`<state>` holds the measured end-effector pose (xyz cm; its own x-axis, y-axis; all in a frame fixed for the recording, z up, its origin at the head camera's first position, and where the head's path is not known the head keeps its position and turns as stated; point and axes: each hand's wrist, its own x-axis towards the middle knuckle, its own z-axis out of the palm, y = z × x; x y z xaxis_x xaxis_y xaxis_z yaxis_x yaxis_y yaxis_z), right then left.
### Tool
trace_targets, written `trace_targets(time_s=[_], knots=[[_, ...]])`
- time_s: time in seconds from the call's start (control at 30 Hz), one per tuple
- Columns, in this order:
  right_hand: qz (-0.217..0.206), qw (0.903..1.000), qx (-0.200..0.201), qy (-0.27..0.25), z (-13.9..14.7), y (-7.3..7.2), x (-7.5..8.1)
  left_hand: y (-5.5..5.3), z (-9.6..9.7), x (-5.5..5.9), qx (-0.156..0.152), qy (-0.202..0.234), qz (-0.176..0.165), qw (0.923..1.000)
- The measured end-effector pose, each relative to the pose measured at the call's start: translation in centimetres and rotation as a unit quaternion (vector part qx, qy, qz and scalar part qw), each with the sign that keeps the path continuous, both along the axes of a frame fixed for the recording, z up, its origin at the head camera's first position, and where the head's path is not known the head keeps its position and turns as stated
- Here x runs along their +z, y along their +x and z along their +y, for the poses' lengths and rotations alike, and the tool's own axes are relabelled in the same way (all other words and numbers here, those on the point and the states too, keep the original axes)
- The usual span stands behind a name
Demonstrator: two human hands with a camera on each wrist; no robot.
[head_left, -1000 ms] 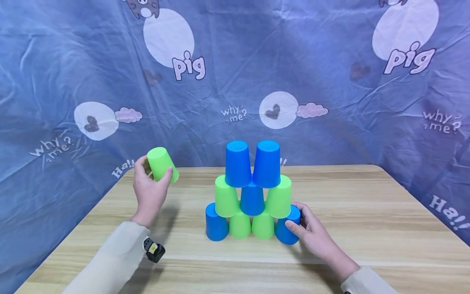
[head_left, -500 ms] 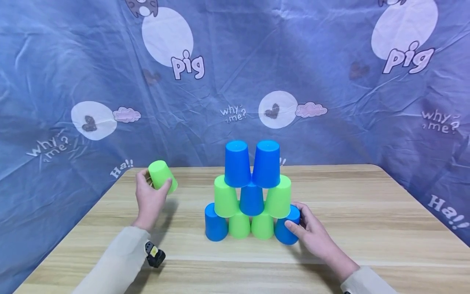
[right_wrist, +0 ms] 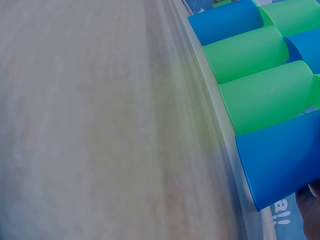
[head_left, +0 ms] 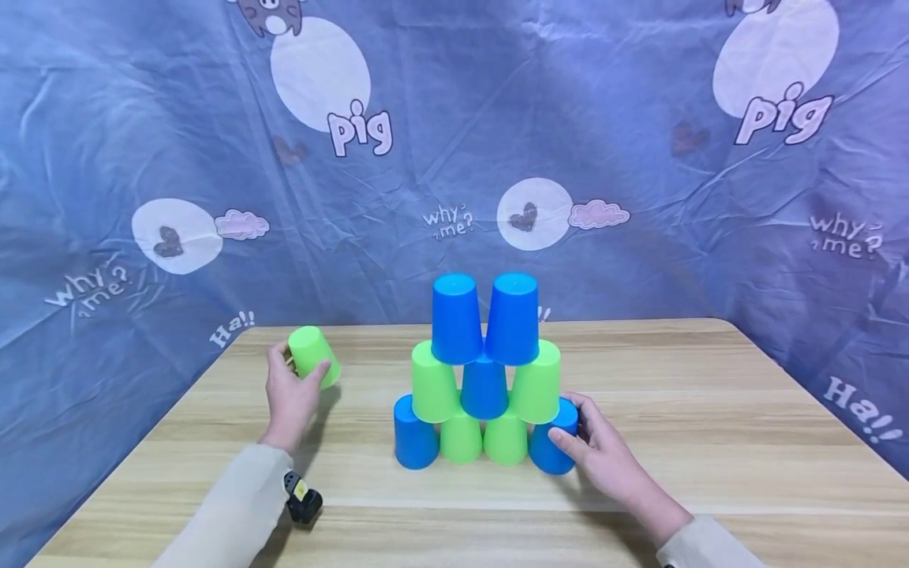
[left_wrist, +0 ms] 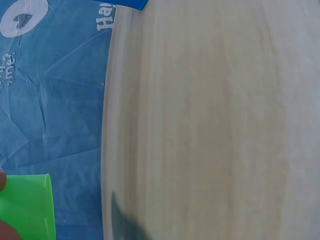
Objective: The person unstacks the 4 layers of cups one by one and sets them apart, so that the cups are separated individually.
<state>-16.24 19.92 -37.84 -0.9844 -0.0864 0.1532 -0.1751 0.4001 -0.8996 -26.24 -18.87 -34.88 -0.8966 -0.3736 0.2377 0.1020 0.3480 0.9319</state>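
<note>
My left hand [head_left: 291, 398] grips a tilted green cup [head_left: 312, 355], mouth downward, left of the stack. Its thumb lies along the near side; the left wrist view catches only the lower part of this green cup [left_wrist: 27, 207]. My right hand [head_left: 604, 446] holds the blue cup [head_left: 550, 450] at the right end of the bottom row, thumb in front and fingers behind. Upside-down cups form three tiers: blue and green ones below, a blue cup [head_left: 485, 390] between two green cups [head_left: 433, 383] in the middle, and two blue cups [head_left: 456, 319] on top.
The stack stands on a wood-grain table [head_left: 398, 521]. Behind the table hangs a blue printed cloth [head_left: 398, 166]. A small black device [head_left: 304, 498] sits at the left sleeve's cuff.
My left hand has lowered the green cup toward the tabletop, still left of the stack. My right hand keeps its hold on the bottom blue cup, and the stack is unchanged.
</note>
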Motion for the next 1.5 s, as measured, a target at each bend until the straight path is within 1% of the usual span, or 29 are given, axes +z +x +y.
trace_targets(time_s=[0.1, 0.27, 0.37, 0.5, 0.6, 0.8, 0.97, 1.2, 1.5], knots=[[0.008, 1.0, 0.0, -0.001, -0.1, 0.0, -0.1, -0.2, -0.2, -0.4, 0.005, -0.011, -0.014, 0.9998], [0.011, 0.9999, 0.001, -0.003, -0.1, 0.1, -0.1, -0.3, -0.4, -0.9, 0.016, -0.022, -0.025, 0.9993], [0.012, 0.9999, 0.002, -0.004, -0.1, 0.1, -0.1, -0.4, -0.4, -1.0, 0.021, -0.02, -0.034, 0.999], [0.013, 0.9999, 0.002, -0.006, -0.1, 0.1, -0.1, -0.5, -0.5, -1.3, 0.025, -0.001, -0.047, 0.9986], [0.013, 0.9999, 0.003, -0.007, -0.1, 0.1, -0.1, -0.5, -0.7, -1.6, 0.028, 0.014, -0.055, 0.998], [0.01, 0.9999, 0.005, -0.008, -0.1, 0.1, -0.1, -0.9, -1.6, -2.3, 0.032, 0.011, -0.068, 0.9971], [0.012, 0.9999, 0.004, -0.008, -0.1, 0.1, 0.0, -1.0, -1.9, -2.3, 0.028, 0.018, -0.078, 0.9963], [0.03, 0.9995, 0.006, -0.006, -0.1, 0.1, 0.1, -0.8, -1.8, -2.2, 0.03, 0.027, -0.076, 0.9963], [0.028, 0.9996, 0.007, -0.004, -0.1, 0.1, -0.1, -0.9, -2.2, -2.4, 0.029, 0.028, -0.094, 0.9948]])
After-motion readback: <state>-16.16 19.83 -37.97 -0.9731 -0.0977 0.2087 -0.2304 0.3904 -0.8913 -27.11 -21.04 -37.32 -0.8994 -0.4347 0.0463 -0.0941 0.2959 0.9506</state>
